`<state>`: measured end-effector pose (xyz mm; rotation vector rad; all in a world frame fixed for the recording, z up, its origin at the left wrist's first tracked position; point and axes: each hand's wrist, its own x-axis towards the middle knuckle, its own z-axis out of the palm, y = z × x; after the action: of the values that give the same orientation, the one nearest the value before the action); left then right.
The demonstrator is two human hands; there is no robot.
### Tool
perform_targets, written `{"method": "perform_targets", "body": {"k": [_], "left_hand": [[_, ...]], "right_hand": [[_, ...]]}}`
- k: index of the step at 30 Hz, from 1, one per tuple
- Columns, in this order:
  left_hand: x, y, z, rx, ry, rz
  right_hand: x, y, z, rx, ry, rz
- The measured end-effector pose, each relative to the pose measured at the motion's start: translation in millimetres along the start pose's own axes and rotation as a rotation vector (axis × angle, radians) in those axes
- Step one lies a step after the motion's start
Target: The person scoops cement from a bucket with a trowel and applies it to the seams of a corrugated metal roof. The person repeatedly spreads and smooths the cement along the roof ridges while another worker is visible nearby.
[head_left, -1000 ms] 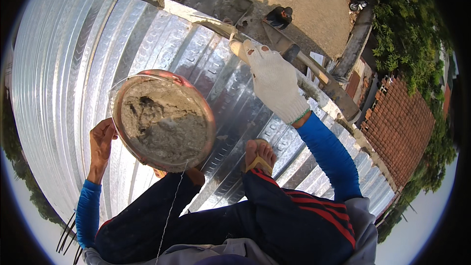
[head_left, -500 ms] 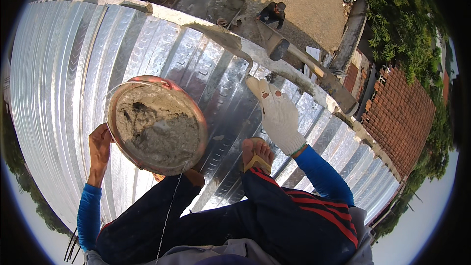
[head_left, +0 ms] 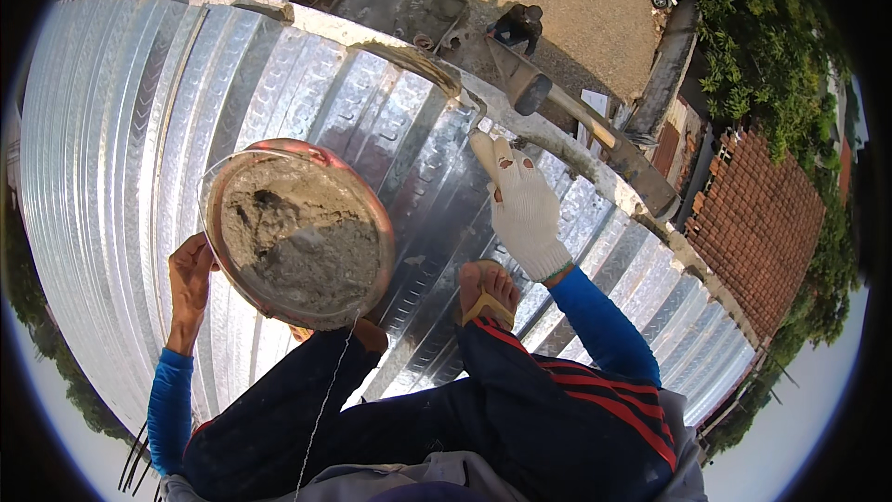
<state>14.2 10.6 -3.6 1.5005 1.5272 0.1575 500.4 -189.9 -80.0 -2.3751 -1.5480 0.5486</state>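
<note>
A reddish bucket point(head_left: 383, 214) of wet grey mortar point(head_left: 307, 242) sits on the shiny ribbed metal sheeting, left of centre. My bare left hand point(head_left: 190, 284) is closed at the bucket's left side, with its fingertips at the rim and thin wire handle; exactly what they grip is partly hidden. In a worn white glove, my right hand point(head_left: 528, 209) is wrapped round the pale handle of a trowel point(head_left: 423, 65). The trowel's bent neck runs up to the wall's top edge, and its blade lies tilted along that edge, smeared with mortar.
A mortar-edged wall top point(head_left: 520, 125) curves along the far side of the metal sheeting point(head_left: 121, 130). Below it, a person point(head_left: 518, 28) crouches near a mixing trough point(head_left: 400, 9). A long-handled tool point(head_left: 595, 125) lies beyond the wall edge. At right stands a tiled roof point(head_left: 762, 223).
My right hand has shifted slightly away from me, and the trowel blade has turned so that it shows narrower along the wall edge. My left hand and the bucket have hardly moved.
</note>
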Motion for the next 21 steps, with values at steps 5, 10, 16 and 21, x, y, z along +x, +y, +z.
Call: {"method": "perform_targets", "body": {"k": [5,10,16,21], "left_hand": [[-2,0,-2,0.013,-0.008,0.001],[-1,3,0,0.01,-0.002,0.009],[-1,5,1,0.011,0.0,-0.012],[0,9,3,0.007,-0.005,0.005]], "right_hand": [[0,5,-3,-0.063,0.059,-0.053],[12,2,0,-0.019,-0.015,-0.022],[7,-3,4,0.044,-0.023,0.001],[9,2,9,0.0,0.067,-0.13]]}}
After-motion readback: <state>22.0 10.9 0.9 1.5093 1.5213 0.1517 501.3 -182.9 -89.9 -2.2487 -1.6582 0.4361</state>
